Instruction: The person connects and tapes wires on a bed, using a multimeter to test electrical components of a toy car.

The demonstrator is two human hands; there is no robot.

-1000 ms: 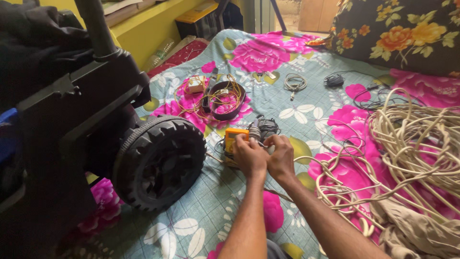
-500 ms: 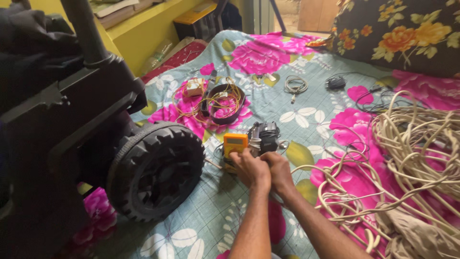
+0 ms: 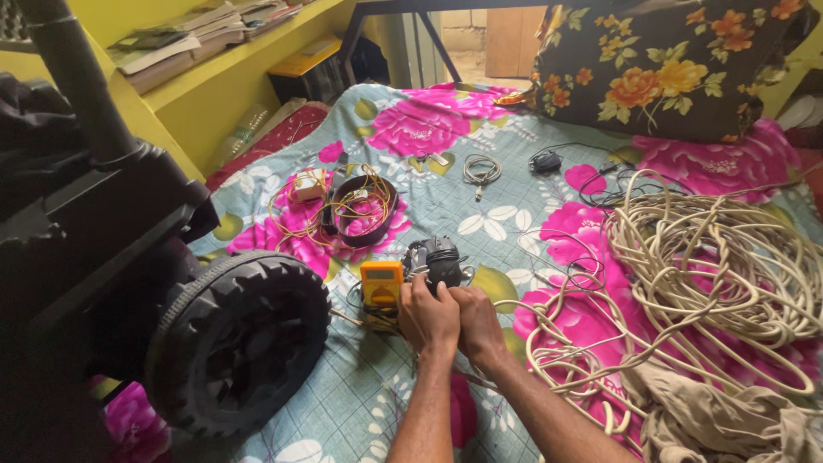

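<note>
1. Meanwhile, both hands have slid closer to the person since a second ago, off the small black motor-like part.
2. Left hand and right hand stay pressed together, fingers curled; contents hidden.
3. Yellow rectangular multimeter lies just left on the floral bedsheet.

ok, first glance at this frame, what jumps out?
The big black wheel of a dark machine fills the lower left, and a loose heap of cream cable sprawls across the right of the floral bedsheet. At centre, the left hand and right hand press together on a small dark device, beside a yellow multimeter.
</note>
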